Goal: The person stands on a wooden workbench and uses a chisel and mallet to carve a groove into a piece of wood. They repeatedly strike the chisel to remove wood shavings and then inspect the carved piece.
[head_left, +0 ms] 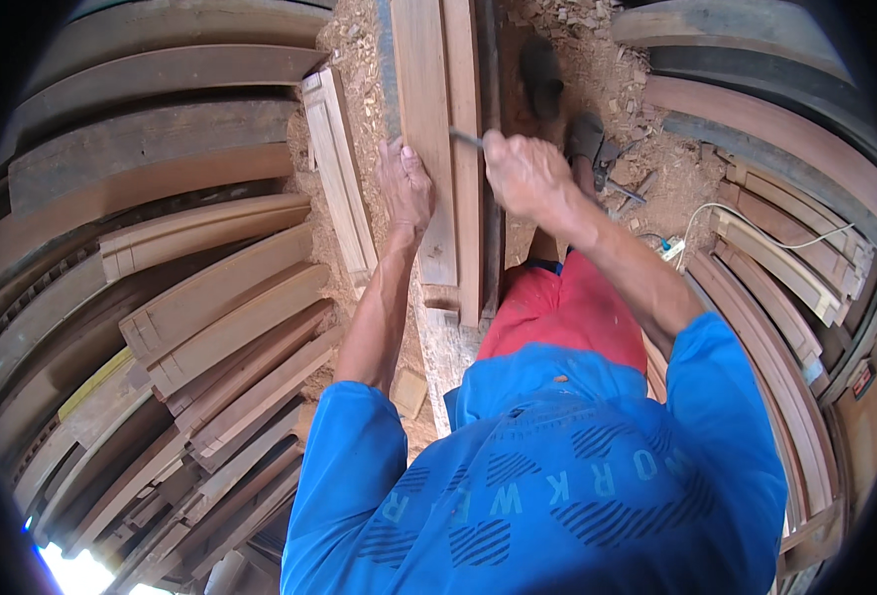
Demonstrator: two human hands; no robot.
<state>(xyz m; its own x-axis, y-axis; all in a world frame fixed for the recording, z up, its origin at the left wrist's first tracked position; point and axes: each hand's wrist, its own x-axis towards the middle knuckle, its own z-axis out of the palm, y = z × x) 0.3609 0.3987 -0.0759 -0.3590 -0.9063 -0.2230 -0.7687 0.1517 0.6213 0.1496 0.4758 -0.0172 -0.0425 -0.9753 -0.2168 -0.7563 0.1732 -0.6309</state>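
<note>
A long pale-brown wooden board (424, 109) lies lengthwise in front of me, beside a second long wooden piece (469, 198) with a narrow step between them. My left hand (406, 183) is closed at the left edge of the first board, thumb uppermost; its fingertips are partly hidden. In my right hand (527, 177) is a slim, dark metal chisel-like tool (466, 137). The fist hides its handle, and its tip points left, meeting the first board's right edge.
Wood shavings (359, 50) cover the ground around the boards. Stacked timber (210, 159) fills the left side, with more frame pieces (775, 268) at right. A pale grooved piece (339, 178) lies left of my hand. A white cable (756, 210) runs to a power strip (672, 250).
</note>
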